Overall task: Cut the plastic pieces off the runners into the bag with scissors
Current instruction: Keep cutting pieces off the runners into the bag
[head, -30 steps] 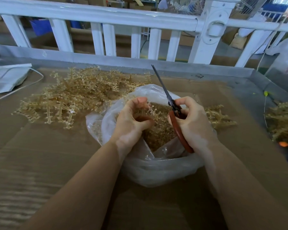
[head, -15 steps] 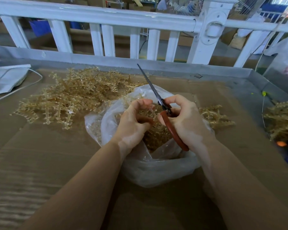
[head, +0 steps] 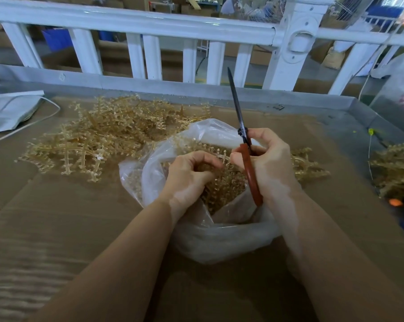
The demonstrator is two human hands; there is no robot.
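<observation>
Over clear bag [head: 219, 238] of cut pieces [head: 224, 189], left hand [head: 187, 180] pinching runner [head: 223, 156], right hand [head: 269, 166] gripping closed scissors [head: 244, 140]

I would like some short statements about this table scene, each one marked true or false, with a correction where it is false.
1. The right hand holds the scissors. True.
2. The scissors' blades point down into the bag. False: they point up, toward the white railing.
3. The left hand is above the open bag. True.
4. The scissors' handles are blue. False: they are red-brown.
5. A big pile of runners lies left of the bag. True.
6. The bag is opaque black. False: it is clear plastic, with pieces visible inside.
</observation>
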